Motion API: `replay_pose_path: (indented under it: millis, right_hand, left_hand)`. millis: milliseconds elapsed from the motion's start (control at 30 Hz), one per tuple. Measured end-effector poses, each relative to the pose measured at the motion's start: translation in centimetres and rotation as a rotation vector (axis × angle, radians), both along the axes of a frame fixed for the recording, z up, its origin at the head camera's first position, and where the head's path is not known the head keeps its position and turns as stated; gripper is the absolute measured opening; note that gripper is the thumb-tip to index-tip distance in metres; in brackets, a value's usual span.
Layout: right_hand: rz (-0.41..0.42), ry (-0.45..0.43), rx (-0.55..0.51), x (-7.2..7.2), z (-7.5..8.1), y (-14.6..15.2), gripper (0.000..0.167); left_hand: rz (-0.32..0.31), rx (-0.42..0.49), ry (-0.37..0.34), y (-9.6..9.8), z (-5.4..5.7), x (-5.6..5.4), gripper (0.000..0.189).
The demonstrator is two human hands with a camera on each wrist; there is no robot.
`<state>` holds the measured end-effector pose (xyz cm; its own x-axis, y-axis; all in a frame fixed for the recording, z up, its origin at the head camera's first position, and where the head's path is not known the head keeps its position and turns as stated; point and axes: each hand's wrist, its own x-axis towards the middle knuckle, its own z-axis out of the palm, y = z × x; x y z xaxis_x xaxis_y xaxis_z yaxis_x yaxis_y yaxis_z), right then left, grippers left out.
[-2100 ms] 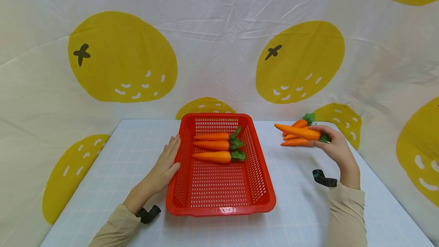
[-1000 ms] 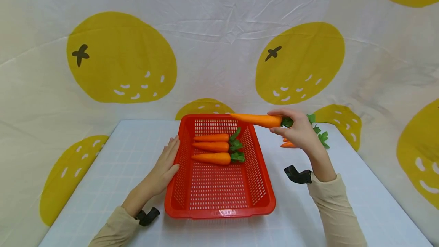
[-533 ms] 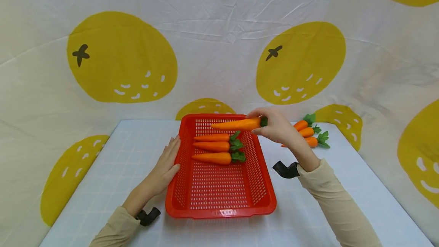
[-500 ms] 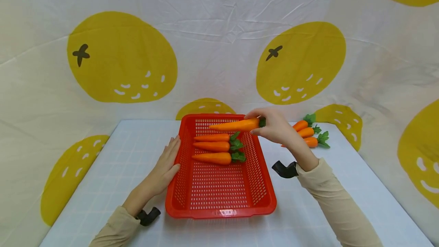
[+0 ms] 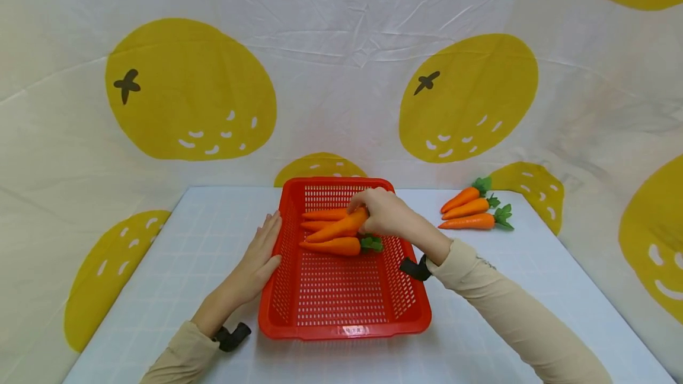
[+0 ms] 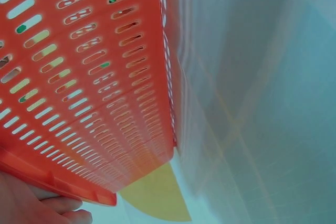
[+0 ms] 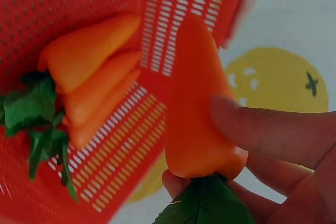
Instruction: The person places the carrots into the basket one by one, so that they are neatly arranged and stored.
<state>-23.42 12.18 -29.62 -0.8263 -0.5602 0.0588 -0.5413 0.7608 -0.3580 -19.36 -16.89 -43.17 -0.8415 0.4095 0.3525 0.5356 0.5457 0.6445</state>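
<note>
My right hand (image 5: 385, 213) pinches a carrot (image 5: 341, 227) near its leafy end, inside the red plastic basket (image 5: 299, 332). The right wrist view shows the thumb on one side of this carrot (image 7: 194, 103), its green leaves (image 7: 207, 203) below. In the head view it slants over several carrots lying in the basket; the nearest carrot (image 5: 336, 246) shows its leaves, while my hand hides the leaves of the others. My left hand (image 5: 255, 261) rests along the basket's left rim, fingers extended. The left wrist view catches its fingertips (image 6: 63, 205) beside the rim.
Three carrots (image 5: 475, 221) with green tops lie on the table at the far right. A pale checked cloth (image 5: 213, 236) covers the table. Behind stands a white fabric backdrop (image 5: 341, 76) printed with yellow fruit.
My right hand has carried the carrot left from the pile at the right, over the basket's rim and down among the carrots inside. The left hand has stayed at the rim.
</note>
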Motion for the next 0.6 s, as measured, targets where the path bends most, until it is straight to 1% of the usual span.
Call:
replay_pose_path:
  millis: [133, 300, 400, 500, 533, 600]
  right_hand:
    - [-0.024, -0.056, 0.042, 0.0, -1.3, -1.3, 0.030]
    - [-0.030, -0.129, 0.048, -0.3, -3.2, -2.3, 0.030]
    - [-0.035, -0.170, 0.066, -0.2, -4.2, -2.6, 0.027]
    - [0.009, -0.191, 0.040, -0.1, -5.1, -2.8, 0.016]
    - [0.027, -0.185, 0.031, -0.1, -5.3, -2.8, 0.012]
    - [0.058, -0.186, 0.007, -0.2, -5.7, -2.9, 0.011]
  left_hand:
    - [-0.007, -0.002, 0.007, 0.0, 0.0, 0.0, 0.072]
    - [0.001, -0.008, -0.017, 0.2, -0.1, -0.1, 0.071]
    - [0.010, -0.024, -0.034, 0.3, -0.1, -0.1, 0.071]
    - [0.014, -0.024, -0.042, 0.4, 0.0, 0.0, 0.071]
    - [0.016, -0.025, -0.040, 0.3, 0.0, 0.0, 0.071]
    - [0.017, -0.027, -0.040, 0.3, 0.0, 0.0, 0.071]
